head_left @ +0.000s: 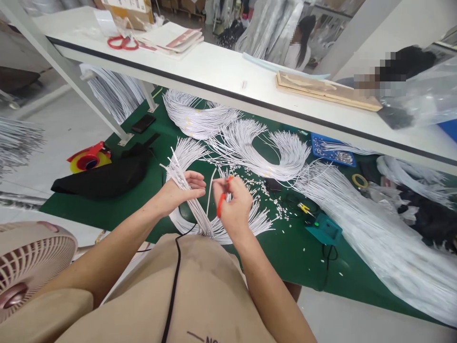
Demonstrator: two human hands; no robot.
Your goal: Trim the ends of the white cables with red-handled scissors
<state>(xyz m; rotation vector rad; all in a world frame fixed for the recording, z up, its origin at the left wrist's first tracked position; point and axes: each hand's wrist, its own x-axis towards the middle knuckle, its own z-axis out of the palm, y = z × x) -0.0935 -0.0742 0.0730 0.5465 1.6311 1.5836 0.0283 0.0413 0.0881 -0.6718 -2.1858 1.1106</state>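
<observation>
My left hand [185,186] is curled loosely round a bundle of thin white wires [198,212], its fingers partly stretched out. The bundle's upper ends stick up past the wrist, and its lower end runs down toward my apron. In my right hand [233,205] is a tool with orange-red handles [222,205]; its working end is blurred and hidden by the fingers. A single white wire [210,190] rises between both hands. Beneath them, a curved heap of white wires [228,233] lies on the green table mat [143,214].
More wire bundles [257,147] lie behind, with small metal terminals [262,186] scattered nearby. A blue tray [333,150] and a teal device [324,229] are on the right. A tape dispenser [89,159] and black cloth [103,178] lie left, under a raised white shelf [221,62]. A fan [32,262] stands close left.
</observation>
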